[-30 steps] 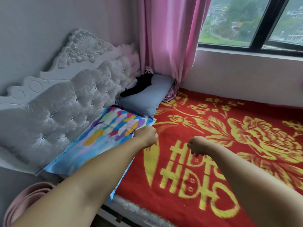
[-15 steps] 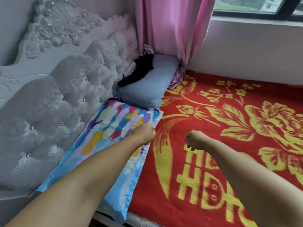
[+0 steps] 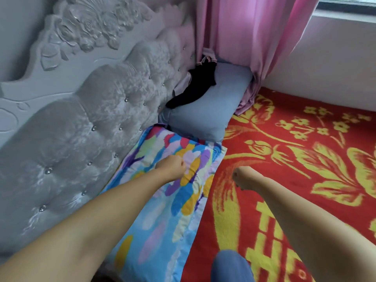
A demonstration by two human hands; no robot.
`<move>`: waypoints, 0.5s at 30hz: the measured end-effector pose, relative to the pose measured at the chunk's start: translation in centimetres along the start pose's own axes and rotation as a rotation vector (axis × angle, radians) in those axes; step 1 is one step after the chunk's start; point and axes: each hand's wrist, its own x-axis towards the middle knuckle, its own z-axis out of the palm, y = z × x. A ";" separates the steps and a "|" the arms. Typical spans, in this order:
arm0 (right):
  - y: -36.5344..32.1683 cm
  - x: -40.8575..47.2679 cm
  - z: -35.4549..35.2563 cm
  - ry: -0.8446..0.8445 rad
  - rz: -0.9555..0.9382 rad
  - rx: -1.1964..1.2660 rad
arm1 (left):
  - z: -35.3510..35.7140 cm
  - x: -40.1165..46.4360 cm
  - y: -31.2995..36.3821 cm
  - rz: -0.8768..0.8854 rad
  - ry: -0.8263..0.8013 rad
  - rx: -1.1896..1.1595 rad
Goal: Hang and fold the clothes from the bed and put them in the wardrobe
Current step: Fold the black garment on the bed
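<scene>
A black garment (image 3: 196,86) lies crumpled on the grey-blue pillow (image 3: 213,110) at the far corner of the bed, with a bit of pink striped cloth (image 3: 205,58) behind it. My left hand (image 3: 172,166) is a closed fist above the multicoloured pillow (image 3: 173,200), holding nothing that I can see. My right hand (image 3: 243,178) is also a fist, over the red and yellow blanket (image 3: 295,169). Both hands are well short of the black garment.
A grey tufted headboard (image 3: 81,129) runs along the left. A pink curtain (image 3: 254,37) hangs in the corner down to the bed. The wall under the window (image 3: 335,64) borders the far side. My blue-clad knee (image 3: 232,267) shows at the bottom edge.
The view has moved closer and tilted down toward the pillows. Both fists stay closed and have advanced a little over the bed; a knee has come into view.
</scene>
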 end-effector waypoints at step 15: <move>5.8 34.2 4.1 0.099 0.044 0.134 | 2.5 28.7 -6.0 -0.125 0.131 -0.020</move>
